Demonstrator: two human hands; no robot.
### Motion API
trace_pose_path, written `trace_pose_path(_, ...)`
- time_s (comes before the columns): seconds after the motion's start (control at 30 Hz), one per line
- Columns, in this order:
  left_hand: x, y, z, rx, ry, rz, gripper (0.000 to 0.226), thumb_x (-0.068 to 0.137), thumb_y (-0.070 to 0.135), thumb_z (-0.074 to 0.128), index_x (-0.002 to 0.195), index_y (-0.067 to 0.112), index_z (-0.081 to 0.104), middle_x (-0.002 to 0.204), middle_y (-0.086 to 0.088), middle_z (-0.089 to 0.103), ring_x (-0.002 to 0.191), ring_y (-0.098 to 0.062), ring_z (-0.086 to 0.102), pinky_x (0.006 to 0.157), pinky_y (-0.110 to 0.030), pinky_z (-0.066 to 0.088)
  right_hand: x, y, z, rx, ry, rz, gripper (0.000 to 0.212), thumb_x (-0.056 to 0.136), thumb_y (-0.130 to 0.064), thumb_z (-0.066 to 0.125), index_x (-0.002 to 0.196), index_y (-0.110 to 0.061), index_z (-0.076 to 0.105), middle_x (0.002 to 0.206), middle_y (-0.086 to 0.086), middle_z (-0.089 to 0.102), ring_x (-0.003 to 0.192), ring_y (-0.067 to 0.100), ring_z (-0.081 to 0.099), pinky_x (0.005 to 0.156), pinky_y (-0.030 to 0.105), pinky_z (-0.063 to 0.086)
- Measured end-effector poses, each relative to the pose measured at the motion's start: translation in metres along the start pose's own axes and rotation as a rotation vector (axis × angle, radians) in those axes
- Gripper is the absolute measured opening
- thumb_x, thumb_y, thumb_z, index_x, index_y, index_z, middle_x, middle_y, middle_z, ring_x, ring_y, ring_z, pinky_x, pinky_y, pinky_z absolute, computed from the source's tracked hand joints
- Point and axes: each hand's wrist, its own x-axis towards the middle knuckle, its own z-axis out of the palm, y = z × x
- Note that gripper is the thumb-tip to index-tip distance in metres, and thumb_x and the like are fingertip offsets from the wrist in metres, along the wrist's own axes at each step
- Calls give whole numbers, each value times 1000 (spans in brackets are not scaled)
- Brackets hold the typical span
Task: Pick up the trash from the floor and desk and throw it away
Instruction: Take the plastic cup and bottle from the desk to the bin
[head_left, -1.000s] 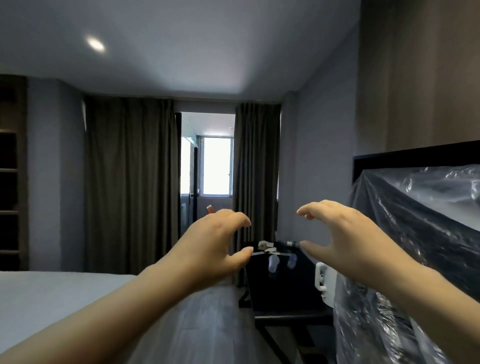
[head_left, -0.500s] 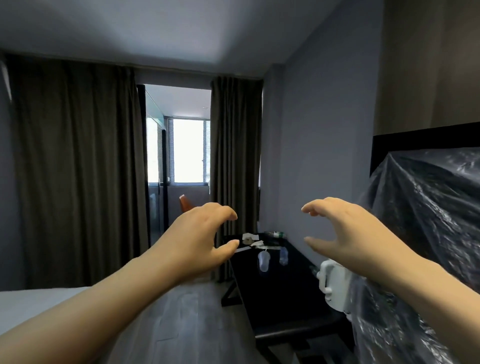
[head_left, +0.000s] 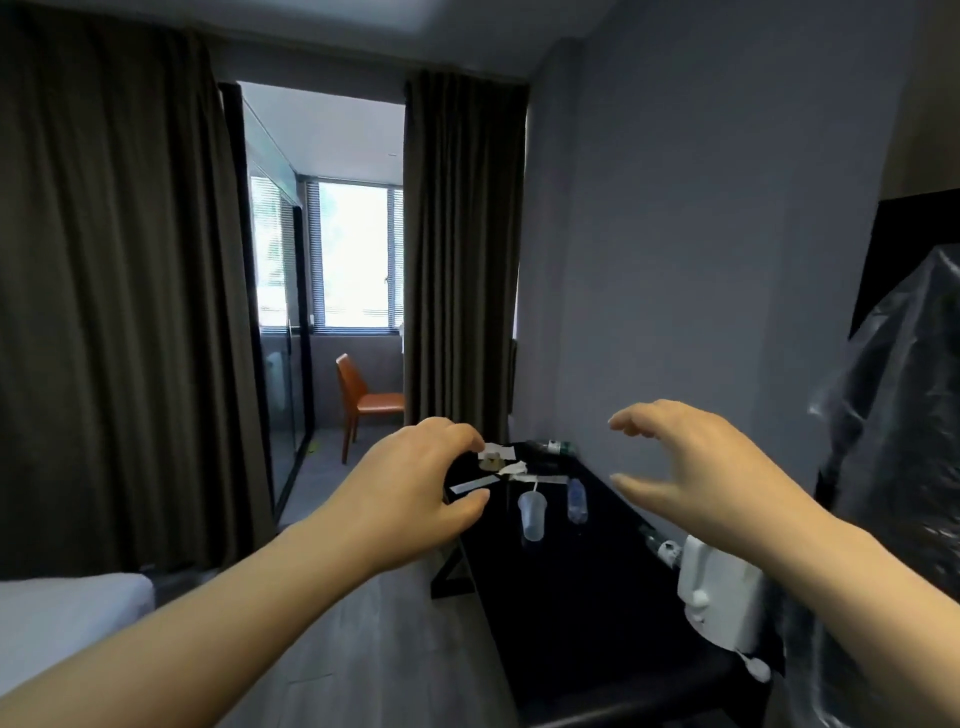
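L hand (head_left: 415, 488), R hand (head_left: 691, 483): fingers half-curled, spread, holding nothing. Counter (head_left: 571, 597), 12 o'clock: cup (head_left: 532, 514), bottle (head_left: 576, 501), paper scraps (head_left: 498, 457). Risk: hasty grab topples cup, scatters scraps.

The bare left forearm (head_left: 234, 613) reaches in from the lower left corner and rises toward the middle of the view, ending in the bare left hand (head_left: 410, 493), held palm down with its back to the camera. Its fingers (head_left: 457, 431) bend downward at the knuckles like a claw, the thumb (head_left: 467, 506) stretched forward beneath them with a gap between, gripping nothing. The bare right forearm (head_left: 857, 587) enters from the lower right. The right hand (head_left: 711, 478) hovers level with the left, fingers (head_left: 631, 421) gently curved and pointing left, thumb (head_left: 641, 488) well apart below, holding nothing.
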Motion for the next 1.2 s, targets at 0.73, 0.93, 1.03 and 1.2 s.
trace_pose_path(0.73, 232, -189, 230, -123, -182, 5, 44, 85, 43, 60, 126, 28, 53, 119, 10, 56, 108, -8, 55, 90, -23, 46, 237, 140, 214, 93, -186, 212, 46, 86, -35, 64, 129, -24, 52, 126, -7, 54, 114, 11, 51, 94, 25, 42)
trace_pose_path(0.93, 297, -280, 282, -196, -233, 41, 42, 84, 41, 61, 124, 28, 54, 115, 12, 56, 103, -7, 56, 85, -17, 43, 309, 152, 282, 91, -226, 339, 45, 87, -38, 64, 128, -27, 52, 124, -9, 53, 111, 9, 51, 85, 19, 38)
trace_pose_path(1.03, 332, -317, 306, -224, -259, 73, 41, 84, 41, 61, 122, 27, 55, 110, 16, 53, 100, -5, 55, 82, -15, 41, 337, 159, 314, 91, -229, 407, 45, 85, -39, 64, 127, -27, 53, 125, -9, 53, 110, 8, 52, 86, 20, 39)
trace_pose_path(1.2, 375, -353, 352, -260, -324, 117, 36, 84, 40, 62, 117, 25, 57, 105, 16, 50, 96, -7, 56, 76, -16, 40, 374, 181, 358, 102, -297, 515, 40, 84, -39, 66, 121, -26, 55, 123, -5, 55, 107, 12, 55, 89, 28, 46)
